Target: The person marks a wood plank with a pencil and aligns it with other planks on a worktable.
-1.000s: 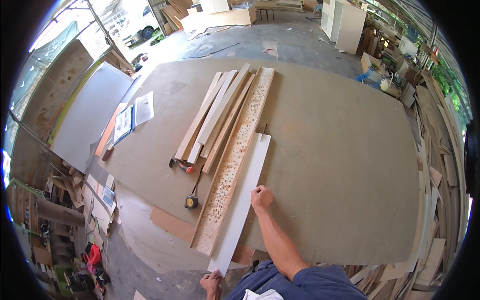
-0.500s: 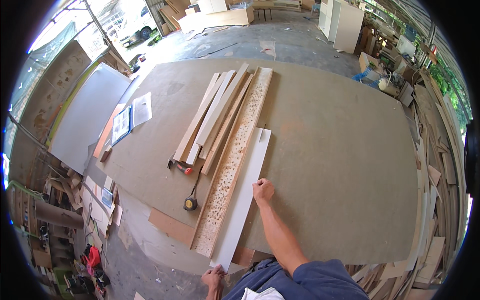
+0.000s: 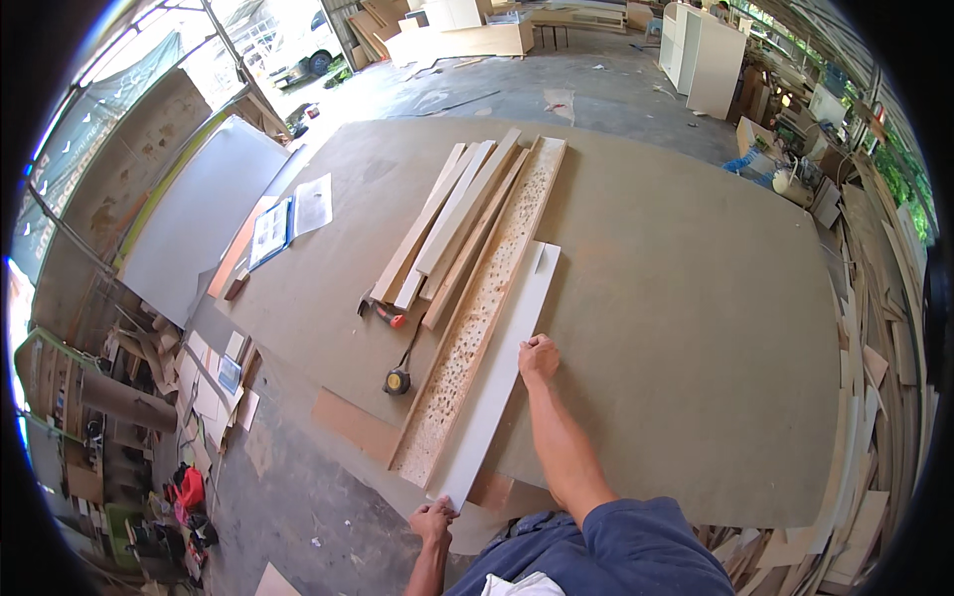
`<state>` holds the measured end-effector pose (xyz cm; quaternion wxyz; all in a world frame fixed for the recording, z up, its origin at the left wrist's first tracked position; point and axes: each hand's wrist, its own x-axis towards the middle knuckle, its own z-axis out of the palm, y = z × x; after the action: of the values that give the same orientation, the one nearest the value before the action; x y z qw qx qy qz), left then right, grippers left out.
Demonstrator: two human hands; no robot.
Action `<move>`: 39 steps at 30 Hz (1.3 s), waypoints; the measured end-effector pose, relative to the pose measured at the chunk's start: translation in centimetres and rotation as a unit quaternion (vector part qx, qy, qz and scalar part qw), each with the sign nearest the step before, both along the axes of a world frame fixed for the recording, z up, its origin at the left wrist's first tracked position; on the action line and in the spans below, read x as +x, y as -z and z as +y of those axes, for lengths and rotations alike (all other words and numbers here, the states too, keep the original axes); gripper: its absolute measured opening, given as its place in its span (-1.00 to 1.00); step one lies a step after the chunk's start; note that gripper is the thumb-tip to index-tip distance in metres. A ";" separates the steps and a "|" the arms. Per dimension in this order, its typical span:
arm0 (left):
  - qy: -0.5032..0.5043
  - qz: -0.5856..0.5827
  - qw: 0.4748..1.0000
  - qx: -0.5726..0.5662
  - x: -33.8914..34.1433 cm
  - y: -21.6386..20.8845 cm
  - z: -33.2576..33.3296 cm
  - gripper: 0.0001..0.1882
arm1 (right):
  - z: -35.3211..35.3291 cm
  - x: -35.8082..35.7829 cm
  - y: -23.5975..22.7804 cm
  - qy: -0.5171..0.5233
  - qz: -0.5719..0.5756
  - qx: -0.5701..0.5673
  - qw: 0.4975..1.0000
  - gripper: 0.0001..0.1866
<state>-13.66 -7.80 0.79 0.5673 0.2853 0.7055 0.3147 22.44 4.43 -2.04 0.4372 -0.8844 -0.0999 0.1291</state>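
Observation:
A long white board (image 3: 502,363) lies on the big brown work table, close along the right side of a shallow wooden trough (image 3: 477,308) with a speckled inside. My left hand (image 3: 434,519) is closed on the board's near end, which overhangs the table edge. With fingers pinched, my right hand (image 3: 539,356) grips the board's right edge about midway. Left of the trough lie several narrow wood strips (image 3: 447,223), some white-faced. Below them are a hammer (image 3: 383,311) with a red-and-black handle and a black-and-yellow tape measure (image 3: 397,381), its blade partly out.
The brown table top (image 3: 686,328) extends to my right. On its left lie a blue clipboard with papers (image 3: 273,233) and a small brown block (image 3: 237,285). Stacked offcuts (image 3: 860,397) line the right side. White cabinets (image 3: 701,60) stand on the floor beyond.
The white board has slid slightly away from me along the trough, both hands moving with it. My view has shifted, so the whole scene sits further right.

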 end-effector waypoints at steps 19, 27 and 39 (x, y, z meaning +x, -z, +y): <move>-0.018 -0.017 0.999 -0.021 1.7 -0.6 0.4 -0.76 | -2.5 -3.5 0.1 -0.009 -0.009 0.000 1.000 -0.79; -0.004 -0.048 0.999 -0.017 3.3 0.1 1.8 -0.76 | -0.9 -0.9 0.8 0.000 -0.031 0.011 0.999 -0.83; 0.038 -0.012 0.999 -0.004 7.1 1.4 3.9 -0.78 | 1.6 3.5 0.9 0.023 -0.024 0.029 0.999 -0.84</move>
<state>-6.57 -3.88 -0.56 0.5880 0.3064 0.6886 0.2936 25.93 6.00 -2.94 0.4632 -0.8762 -0.0933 0.0950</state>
